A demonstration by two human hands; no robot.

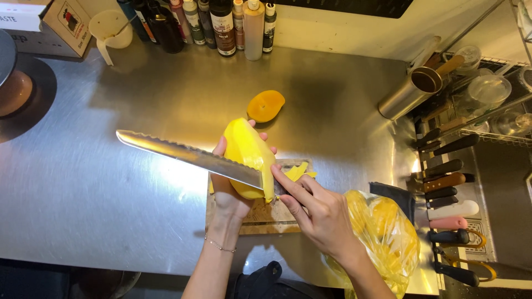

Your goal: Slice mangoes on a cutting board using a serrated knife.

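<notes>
Head view: the left hand (230,191) cups a peeled yellow mango (247,155) from below and behind, fingers wrapped round its far side, holding it tilted above the small wooden cutting board (260,218) near the middle of the steel counter (100,182). The right hand (318,213) is closed round the handle of a long serrated knife (188,156), whose blade lies across the fruit's near face and points left. Loose strips of peel (299,170) lie on the board just right of the mango.

The bare flesh looks wet, soft and slippery, so it probably bruises under a hard squeeze; a broad cradling palm seems the safest hold. A cut mango piece (266,105) sits farther back, and a clear bag of yellow fruit (382,238) lies near right.
</notes>
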